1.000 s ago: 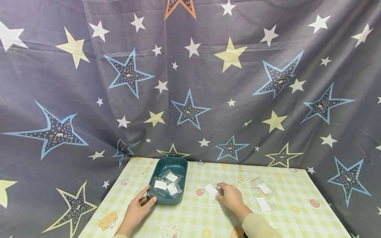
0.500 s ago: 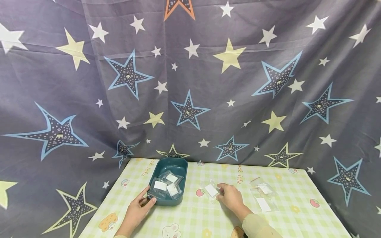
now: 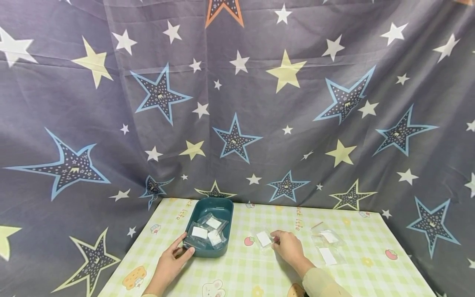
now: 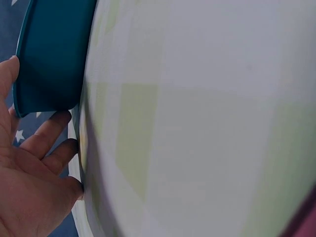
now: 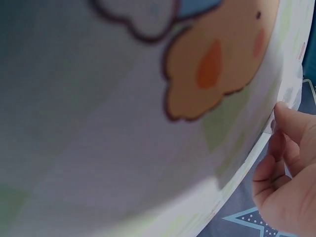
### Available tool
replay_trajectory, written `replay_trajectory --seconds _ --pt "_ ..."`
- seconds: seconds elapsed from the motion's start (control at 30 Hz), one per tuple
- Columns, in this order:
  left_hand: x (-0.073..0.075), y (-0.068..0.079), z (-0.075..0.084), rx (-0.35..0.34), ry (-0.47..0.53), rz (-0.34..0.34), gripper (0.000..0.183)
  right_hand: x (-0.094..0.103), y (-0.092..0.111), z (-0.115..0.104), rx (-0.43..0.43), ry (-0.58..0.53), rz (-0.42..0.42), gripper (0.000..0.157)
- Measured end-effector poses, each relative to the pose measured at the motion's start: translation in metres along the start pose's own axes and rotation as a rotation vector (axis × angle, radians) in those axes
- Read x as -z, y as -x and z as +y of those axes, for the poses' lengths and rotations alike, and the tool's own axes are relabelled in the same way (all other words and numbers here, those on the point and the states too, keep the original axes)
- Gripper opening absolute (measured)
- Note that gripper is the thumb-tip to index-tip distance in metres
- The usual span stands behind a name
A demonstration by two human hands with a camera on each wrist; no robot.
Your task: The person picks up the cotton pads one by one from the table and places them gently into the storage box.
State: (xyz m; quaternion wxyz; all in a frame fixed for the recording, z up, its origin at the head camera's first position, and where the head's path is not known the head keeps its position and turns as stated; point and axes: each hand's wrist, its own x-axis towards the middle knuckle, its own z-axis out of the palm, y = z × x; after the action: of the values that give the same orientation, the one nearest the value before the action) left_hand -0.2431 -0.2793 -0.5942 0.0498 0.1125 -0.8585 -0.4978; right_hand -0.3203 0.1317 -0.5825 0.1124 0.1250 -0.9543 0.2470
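Observation:
My left hand (image 3: 168, 264) holds the near left corner of a dark teal plastic box (image 3: 227, 231), its thumb on the near side. The left wrist view shows the thumb at the rim of the box (image 4: 54, 54) and the other fingers by its base. Inside the box lie several clear plastic bags with white labels (image 3: 213, 223). To the right of it, my right hand (image 3: 290, 247) pinches the right edge of a clear zip bag (image 3: 264, 239) with a white label, low over the tablecloth. In the right wrist view, thumb and forefinger meet at the bag (image 5: 292, 91).
Two more clear bags with white labels, one farther back (image 3: 329, 236) and one nearer (image 3: 328, 256), lie to the right of my right hand. A green checked tablecloth (image 3: 237, 276) covers the table. A grey star-patterned curtain (image 3: 252, 99) hangs behind its far edge.

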Motion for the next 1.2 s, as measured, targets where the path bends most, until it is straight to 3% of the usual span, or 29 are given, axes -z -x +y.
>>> replay_trajectory --seconds 0.67,0.97,1.2 --pt "0.001 0.002 0.003 -0.008 -0.009 0.012 0.082 0.011 -0.01 -0.012 0.044 -0.087 0.065 0.031" --pt "0.0 0.001 0.001 -0.005 0.002 0.009 0.082 0.018 -0.026 -0.03 0.093 -0.101 0.065 0.031" --pt "0.0 0.001 0.001 -0.013 0.003 0.006 0.083 0.021 -0.039 -0.056 0.17 -0.086 0.07 0.032"
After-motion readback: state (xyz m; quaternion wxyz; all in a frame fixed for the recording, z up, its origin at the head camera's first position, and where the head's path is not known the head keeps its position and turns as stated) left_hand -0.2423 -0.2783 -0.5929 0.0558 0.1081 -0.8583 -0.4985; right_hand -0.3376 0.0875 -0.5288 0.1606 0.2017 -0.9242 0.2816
